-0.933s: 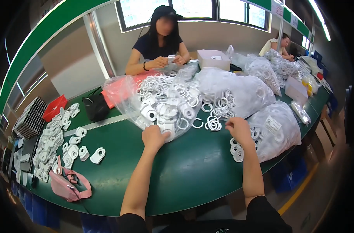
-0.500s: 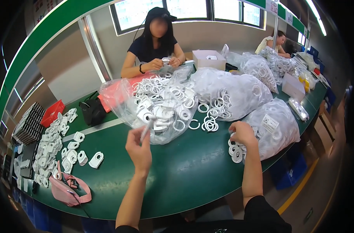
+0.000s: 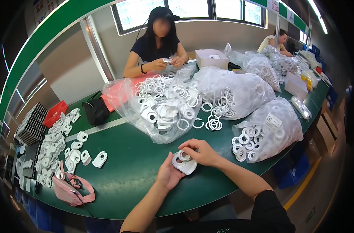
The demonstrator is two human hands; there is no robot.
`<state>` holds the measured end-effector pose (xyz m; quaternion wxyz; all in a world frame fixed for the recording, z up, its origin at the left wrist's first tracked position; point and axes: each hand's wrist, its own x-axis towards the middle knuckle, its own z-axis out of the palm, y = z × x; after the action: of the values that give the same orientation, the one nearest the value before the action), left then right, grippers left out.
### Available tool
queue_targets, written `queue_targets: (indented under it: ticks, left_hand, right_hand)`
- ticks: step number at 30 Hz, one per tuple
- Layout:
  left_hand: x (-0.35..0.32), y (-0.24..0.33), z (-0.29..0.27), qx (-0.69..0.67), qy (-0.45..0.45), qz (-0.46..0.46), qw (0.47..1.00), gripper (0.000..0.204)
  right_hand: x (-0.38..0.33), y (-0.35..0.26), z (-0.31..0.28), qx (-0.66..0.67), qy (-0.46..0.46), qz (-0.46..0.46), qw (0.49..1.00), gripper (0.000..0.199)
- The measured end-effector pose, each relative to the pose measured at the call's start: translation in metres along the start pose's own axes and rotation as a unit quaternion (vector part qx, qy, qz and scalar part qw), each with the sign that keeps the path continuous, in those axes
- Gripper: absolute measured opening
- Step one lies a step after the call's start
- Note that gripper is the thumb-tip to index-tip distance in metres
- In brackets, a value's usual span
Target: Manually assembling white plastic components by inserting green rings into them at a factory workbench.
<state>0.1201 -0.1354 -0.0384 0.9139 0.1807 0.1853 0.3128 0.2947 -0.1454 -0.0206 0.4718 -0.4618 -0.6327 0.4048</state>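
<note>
Low over the near middle of the green table, my left hand (image 3: 170, 173) grips a white plastic housing (image 3: 187, 166) with a round hole. Pinched in my right hand (image 3: 200, 152) is a small white ring (image 3: 183, 156), touching the housing at its hole. Whether the ring sits inside the hole or only against it, I cannot tell. To the right, white rings (image 3: 245, 138) spill from the mouth of a clear plastic bag (image 3: 283, 134). Beyond my hands lies an open clear bag (image 3: 165, 136) heaped with white housings (image 3: 161, 110) and open rings (image 3: 184, 91).
Finished-looking white parts (image 3: 52, 151) pile up at the left, beside a pink pouch (image 3: 70, 190), a black bag (image 3: 96, 110) and a red bin (image 3: 55, 112). Opposite, a co-worker (image 3: 155, 50) handles a white part. Another full bag (image 3: 239, 91) and a white box (image 3: 212, 59) stand at the back.
My right hand has left the ring bag at the right and come to the middle with a ring. My left hand has moved nearer and right, bringing the housing level.
</note>
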Motion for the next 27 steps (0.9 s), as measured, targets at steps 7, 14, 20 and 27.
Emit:
queue_targets:
  ticks: [7, 14, 20, 27]
  left_hand:
    - [-0.001, -0.003, -0.003, 0.132, 0.009, 0.042, 0.99, 0.035]
    - [-0.001, 0.007, -0.003, 0.153, 0.042, 0.051, 0.986, 0.032]
    - [-0.003, 0.01, 0.0, 0.219, 0.041, 0.095, 0.97, 0.032]
    - [-0.004, 0.011, 0.004, 0.166, 0.075, 0.076, 0.98, 0.039]
  right_hand:
    - [0.003, 0.01, 0.008, 0.003, 0.088, -0.031, 0.996, 0.018]
    - [0.01, 0.037, -0.036, -0.549, 0.169, -0.139, 0.807, 0.035]
    - [0.003, 0.031, -0.04, -0.495, 0.076, -0.079, 0.862, 0.013]
    - [0.001, -0.013, -0.02, -0.181, 0.104, -0.107, 0.972, 0.008]
